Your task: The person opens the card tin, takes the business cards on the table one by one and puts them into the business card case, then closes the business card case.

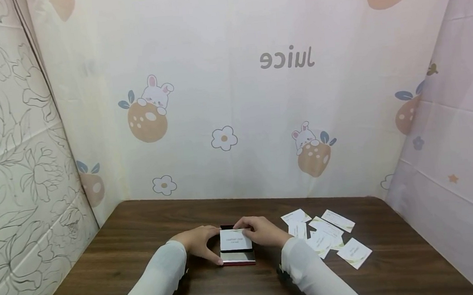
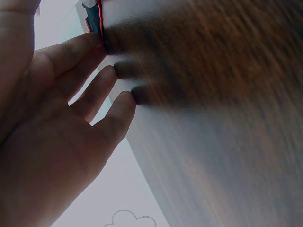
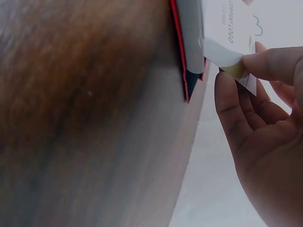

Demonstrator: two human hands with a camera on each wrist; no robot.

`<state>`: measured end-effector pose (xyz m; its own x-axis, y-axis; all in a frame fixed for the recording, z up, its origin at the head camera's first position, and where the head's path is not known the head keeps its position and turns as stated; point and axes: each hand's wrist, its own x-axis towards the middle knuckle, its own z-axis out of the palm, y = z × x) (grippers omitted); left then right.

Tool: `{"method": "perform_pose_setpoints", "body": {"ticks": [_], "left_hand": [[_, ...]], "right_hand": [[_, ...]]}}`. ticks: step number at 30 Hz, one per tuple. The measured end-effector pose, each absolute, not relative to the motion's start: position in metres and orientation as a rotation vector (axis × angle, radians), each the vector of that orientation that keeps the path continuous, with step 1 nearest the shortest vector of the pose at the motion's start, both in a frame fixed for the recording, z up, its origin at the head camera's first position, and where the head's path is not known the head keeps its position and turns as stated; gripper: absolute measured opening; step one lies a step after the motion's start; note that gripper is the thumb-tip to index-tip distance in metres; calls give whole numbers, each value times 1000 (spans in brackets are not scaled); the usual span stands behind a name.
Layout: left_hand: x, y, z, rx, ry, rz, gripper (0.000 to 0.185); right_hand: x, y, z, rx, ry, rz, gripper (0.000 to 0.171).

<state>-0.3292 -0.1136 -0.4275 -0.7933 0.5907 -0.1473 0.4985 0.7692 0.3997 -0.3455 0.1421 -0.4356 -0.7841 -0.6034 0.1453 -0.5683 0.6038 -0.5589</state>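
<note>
Sleeved forearms lead from the near edge of the brown tabletop (image 1: 143,229) to both hands, which meet at a small red-edged card case (image 1: 238,257) lying flat between them. Left hand (image 1: 198,243): fingers extended and loosely together, their tips (image 2: 102,47) touching the case's left edge (image 2: 94,19); nothing is gripped. Right hand (image 1: 261,231): thumb and forefinger (image 3: 265,64) pinch a corner of a white business card (image 3: 227,33), which lies over the case's top (image 3: 191,38); the remaining fingers are relaxed. Printed text on the card is too small to read in the head view. Just to the right of the right hand, loose business cards (image 1: 327,237) lie scattered on the tabletop, some overlapping.
</note>
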Motion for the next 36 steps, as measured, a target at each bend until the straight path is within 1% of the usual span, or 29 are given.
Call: {"method": "perform_pose_setpoints", "body": {"ticks": [17,26,36], "left_hand": [[-327,-115,-427,842,2687,499,93],[-327,-114,-426,826,2699,495,92],[-327,-115,-428,843,2694,524,92]], "right_hand": [[-340,143,-442,-931,2698,-826,24],[-336,143,-438,-1073,2644,-816,23],[-334,147,-443,-1114,2637,-768,16]]}}
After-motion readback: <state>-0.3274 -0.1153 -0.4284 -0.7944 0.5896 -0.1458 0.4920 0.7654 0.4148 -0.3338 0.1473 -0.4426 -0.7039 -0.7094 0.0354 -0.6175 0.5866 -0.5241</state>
